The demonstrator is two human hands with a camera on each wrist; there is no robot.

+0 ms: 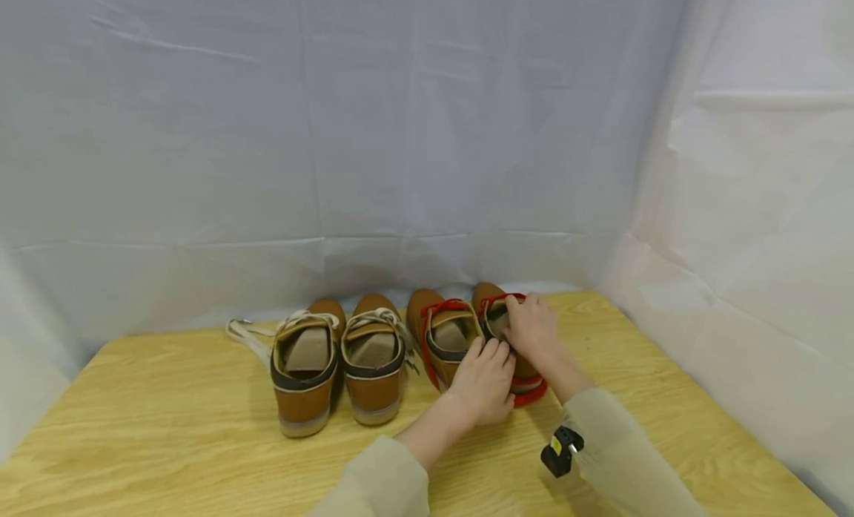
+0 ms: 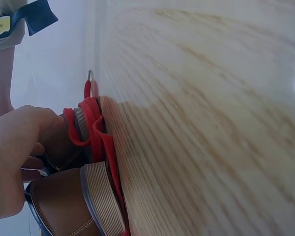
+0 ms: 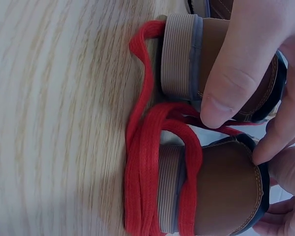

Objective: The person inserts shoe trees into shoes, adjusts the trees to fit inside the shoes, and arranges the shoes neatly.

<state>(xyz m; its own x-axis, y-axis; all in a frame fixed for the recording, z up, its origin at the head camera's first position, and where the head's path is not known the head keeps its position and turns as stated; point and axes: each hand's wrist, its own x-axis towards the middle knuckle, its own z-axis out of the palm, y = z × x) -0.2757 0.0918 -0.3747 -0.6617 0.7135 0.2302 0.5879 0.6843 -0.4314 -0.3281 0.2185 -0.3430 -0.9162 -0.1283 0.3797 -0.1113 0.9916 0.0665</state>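
Observation:
Two brown boat shoes with red laces stand side by side on the table. My left hand (image 1: 483, 380) is at the heel of the right red-laced shoe (image 1: 485, 291); its thumb (image 2: 42, 119) overlaps the heel and its fingers curve over the collar. My right hand (image 1: 534, 328) grips the collar of that same shoe, reaching into its opening. Loops of red lace (image 3: 150, 182) lie round its heel, along the sole. The left red-laced shoe (image 1: 419, 309) stands close beside, partly hidden behind the left hand in the right wrist view.
A second brown pair with white laces, a left shoe (image 1: 303, 406) and a right shoe (image 1: 373, 391), stands to the left. White lace (image 1: 250, 339) trails on the wooden table (image 1: 167, 428). Pale sheeting (image 1: 360, 146) hangs close behind the toes. A black device (image 1: 560, 452) hangs at the right sleeve.

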